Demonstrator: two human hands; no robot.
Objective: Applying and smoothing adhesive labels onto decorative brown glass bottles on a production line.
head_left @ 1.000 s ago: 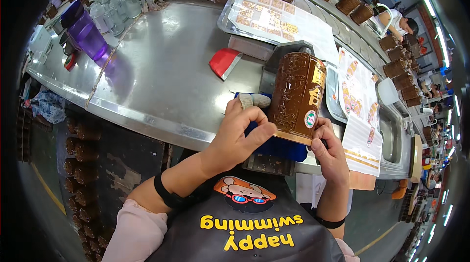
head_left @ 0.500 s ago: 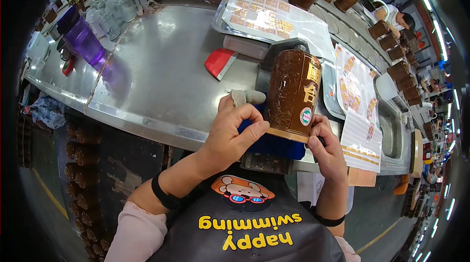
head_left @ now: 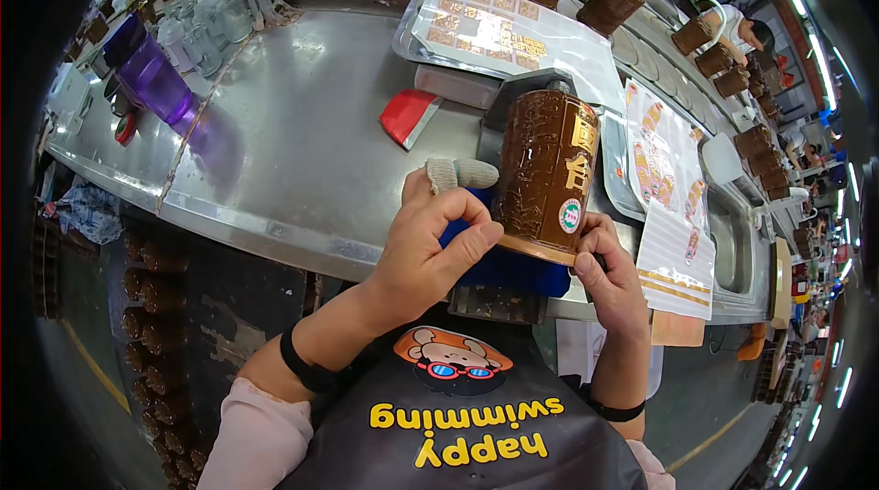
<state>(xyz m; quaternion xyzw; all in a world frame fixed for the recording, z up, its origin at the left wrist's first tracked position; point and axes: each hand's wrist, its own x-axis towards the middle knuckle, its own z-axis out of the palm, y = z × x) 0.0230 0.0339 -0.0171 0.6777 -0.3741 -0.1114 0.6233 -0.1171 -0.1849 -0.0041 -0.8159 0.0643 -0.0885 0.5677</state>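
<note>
A glossy brown bottle (head_left: 542,165) with raised gold characters and a small round sticker lies tilted on a dark cradle with blue padding (head_left: 513,273), its base toward me. Along its base edge runs a thin gold strip (head_left: 540,251). My left hand (head_left: 426,224) is at the strip's left end, thumb and index finger pinched together there; the very tips are partly hidden. A knitted finger cover (head_left: 464,173) sits on one finger of that hand. On the right, my right hand (head_left: 609,275) pinches the strip's other end against the base edge.
A red scraper (head_left: 409,116) lies left of the bottle. Behind is a tray of gold stickers (head_left: 494,27); to the right, a sticker sheet (head_left: 652,156) and a sheet of gold strips (head_left: 676,270). A purple water bottle (head_left: 154,76) stands left. Brown bottles (head_left: 609,3) line the conveyor.
The bottles on the conveyor at the back have shifted along, and a yellow item has come into view there. My hands and the bottle between them have barely moved.
</note>
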